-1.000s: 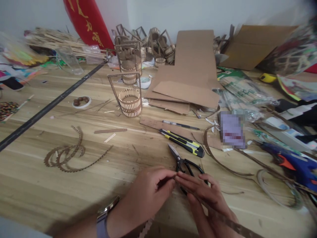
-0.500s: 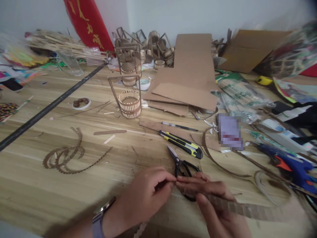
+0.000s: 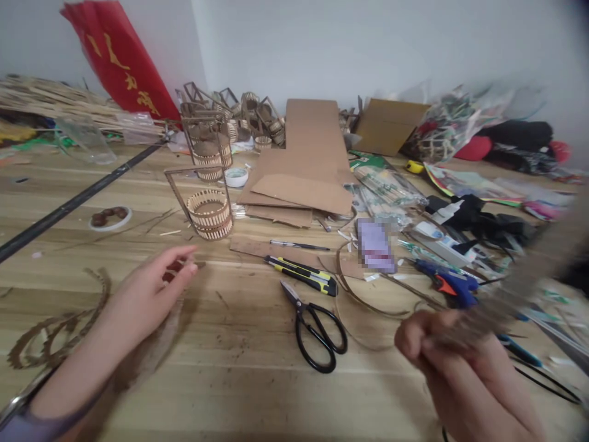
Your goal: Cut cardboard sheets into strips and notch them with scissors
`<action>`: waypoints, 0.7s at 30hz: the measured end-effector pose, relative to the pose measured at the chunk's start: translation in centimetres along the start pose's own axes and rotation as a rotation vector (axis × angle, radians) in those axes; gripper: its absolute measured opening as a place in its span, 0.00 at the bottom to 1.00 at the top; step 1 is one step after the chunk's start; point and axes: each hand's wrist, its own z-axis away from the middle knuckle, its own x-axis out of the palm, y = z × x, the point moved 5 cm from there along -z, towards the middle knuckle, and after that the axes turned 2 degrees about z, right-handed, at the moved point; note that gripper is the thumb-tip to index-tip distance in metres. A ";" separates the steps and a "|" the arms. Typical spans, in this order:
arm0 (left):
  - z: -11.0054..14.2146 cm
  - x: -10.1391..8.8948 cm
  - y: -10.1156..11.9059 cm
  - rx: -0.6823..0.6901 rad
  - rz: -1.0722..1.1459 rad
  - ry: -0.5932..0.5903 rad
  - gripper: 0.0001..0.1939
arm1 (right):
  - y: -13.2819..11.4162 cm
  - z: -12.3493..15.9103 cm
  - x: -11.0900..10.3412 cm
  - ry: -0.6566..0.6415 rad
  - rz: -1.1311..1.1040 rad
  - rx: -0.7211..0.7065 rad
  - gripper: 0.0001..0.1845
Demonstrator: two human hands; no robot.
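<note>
My right hand (image 3: pixel 442 347) is low at the right, fingers closed on a long brown cardboard strip (image 3: pixel 515 291) that runs blurred up and to the right. My left hand (image 3: pixel 150 291) is stretched out at the left over the wooden table (image 3: pixel 239 380). Its thumb and fingers pinch the end of another blurred brown strip (image 3: pixel 151 350) that trails back under the wrist. Black scissors (image 3: pixel 317 331) lie shut on the table between the two hands. A yellow and black utility knife (image 3: pixel 301 275) lies just behind them.
A small slatted basket in a frame (image 3: pixel 209 212) stands behind my left hand. Cardboard sheets (image 3: pixel 304 184), a pen (image 3: pixel 299 245), a blue glue gun (image 3: pixel 448 283), toothed strips (image 3: pixel 46 325), a dish (image 3: pixel 109 217) and a black bar (image 3: pixel 69 205) lie around. Clutter fills the right side.
My hands, pinched together over the scissors before, have moved apart: the left out to the left, the right to the right with its strip. The view has swung right.
</note>
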 end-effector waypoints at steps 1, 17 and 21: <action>-0.4 -0.2 -0.2 -0.012 -0.046 0.013 0.25 | 1.5 -0.1 -0.2 -0.028 0.128 0.008 0.12; 4.9 1.9 -0.1 0.388 -0.002 0.055 0.16 | 9.1 1.9 1.3 -0.319 0.740 -0.002 0.11; 6.9 3.2 0.7 0.503 0.001 0.055 0.14 | 8.4 4.7 4.1 -0.438 0.817 -0.010 0.09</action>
